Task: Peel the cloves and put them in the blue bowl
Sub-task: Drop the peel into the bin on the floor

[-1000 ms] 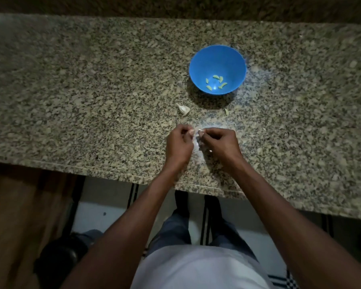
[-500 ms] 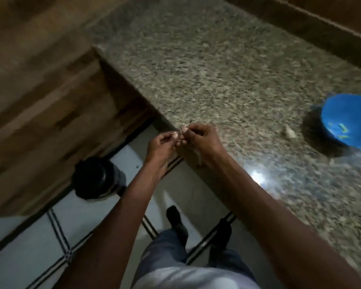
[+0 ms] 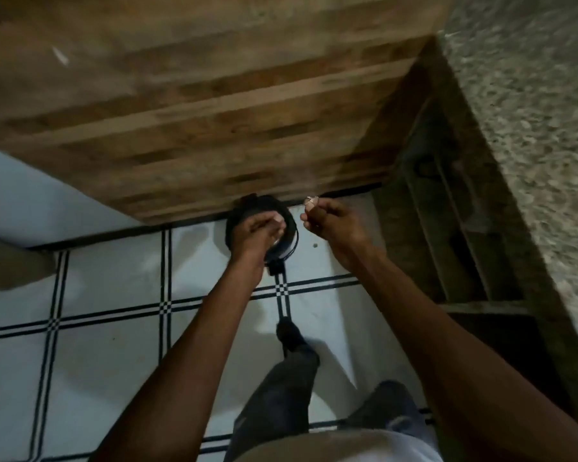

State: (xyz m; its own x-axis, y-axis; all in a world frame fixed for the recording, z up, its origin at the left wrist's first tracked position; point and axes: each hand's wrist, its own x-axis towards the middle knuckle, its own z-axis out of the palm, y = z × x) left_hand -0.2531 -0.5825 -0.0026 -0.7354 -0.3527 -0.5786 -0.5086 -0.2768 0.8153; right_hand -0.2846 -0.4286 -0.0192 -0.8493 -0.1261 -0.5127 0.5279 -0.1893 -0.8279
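White floor tiles (image 3: pixel 114 288) with dark checked lines fill the lower view, wood panelling (image 3: pixel 197 105) above them and granite counter (image 3: pixel 541 128) at 2 o'clock. Both hands are held apart over a black bin (image 3: pixel 291 228). Left hand (image 3: pixel 257 233) is curled, contents unclear. Right hand (image 3: pixel 331 218) pinches a pale clove (image 3: pixel 311 202) (or its skin) at its fingertips. No bowl shows.

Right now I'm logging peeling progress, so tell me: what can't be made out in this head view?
- Blue bowl: out of frame; only a strip of the granite counter shows at the right edge.
- Black round container on the floor: its contents are hidden by the left hand.
- Pale scrap pinched by the right hand: too small and blurred to tell peel from clove.
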